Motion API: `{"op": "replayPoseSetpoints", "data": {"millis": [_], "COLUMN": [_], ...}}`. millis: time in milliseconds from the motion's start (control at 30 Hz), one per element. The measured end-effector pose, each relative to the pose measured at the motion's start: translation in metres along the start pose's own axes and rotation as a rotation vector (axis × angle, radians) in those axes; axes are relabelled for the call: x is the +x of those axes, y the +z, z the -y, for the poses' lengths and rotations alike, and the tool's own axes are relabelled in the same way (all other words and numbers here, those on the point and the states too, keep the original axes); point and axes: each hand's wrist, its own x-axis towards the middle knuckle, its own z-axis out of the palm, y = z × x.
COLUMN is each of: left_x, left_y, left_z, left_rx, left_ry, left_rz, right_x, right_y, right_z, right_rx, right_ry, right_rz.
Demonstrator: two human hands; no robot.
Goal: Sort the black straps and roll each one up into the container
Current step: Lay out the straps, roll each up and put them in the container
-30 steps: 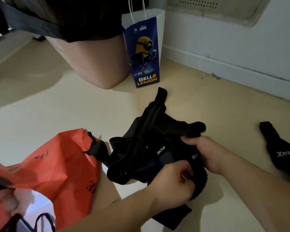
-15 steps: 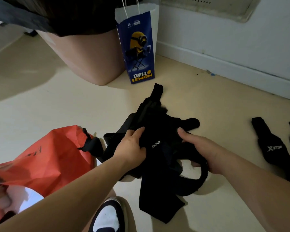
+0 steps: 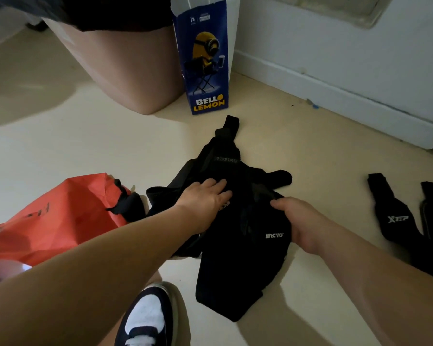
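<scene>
- Head view: the pile of black straps (image 3: 248, 258) is lying tangled on the floor (image 3: 60, 146), directly in front of the person's shoe (image 3: 148, 318).
- The left hand (image 3: 205, 198) is lying flat on the upper left part of the pile, fingers straight and close together, gripping nothing. Judged purpose: it is pinning the tangle down so that one strap can be drawn free.
- The right hand (image 3: 295, 221) is gripping the right edge of the pile, with the thumb on top and the fingers curled out of sight in the fabric, just above white "MCYO" lettering.
- The pile is therefore lying under and between both hands, touching each.
- Two separated straps (image 3: 395, 221) are lying side by side, flat and unrolled, well apart to the right. Judged purpose: they are being kept aside as a sorted group.
- An orange bag (image 3: 60, 216) is lying at the pile's left edge. A pink bin (image 3: 125, 71) and a blue paper bag (image 3: 205, 61) are standing beyond the pile. Which of these is serving as the container cannot be told.
- No rolled strap is showing, so the sorting step is judged to be in hand.
</scene>
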Motion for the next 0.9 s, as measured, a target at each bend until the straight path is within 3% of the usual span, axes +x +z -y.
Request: {"op": "replayPoseSetpoints", "data": {"millis": [367, 500, 600, 700, 800, 900], "left_x": [0.007, 0.001, -0.011, -0.026, -0.040, -0.052], "left_y": [-0.003, 0.002, 0.004, -0.006, -0.033, -0.055], "left_z": [-0.008, -0.016, -0.020, -0.023, -0.028, -0.036], "left_rx": [0.080, 0.039, -0.171, -0.565, -0.772, -0.999], "left_ry": [-0.002, -0.009, -0.045, -0.143, -0.154, -0.178], "left_rz": [0.018, -0.096, -0.209, -0.464, -0.669, -0.563], "right_x": [0.015, 0.010, 0.010, 0.011, 0.012, 0.011], "right_y": [-0.010, -0.011, -0.014, -0.015, -0.014, -0.012], "right_z": [-0.010, -0.010, -0.012, -0.012, -0.011, -0.009], "right_rx": [-0.002, -0.055, -0.058, -0.040, -0.009, 0.036], "right_ry": [-0.032, -0.048, -0.037, -0.035, -0.023, 0.024], "right_rz": [-0.074, -0.067, -0.065, -0.051, -0.043, -0.025]}}
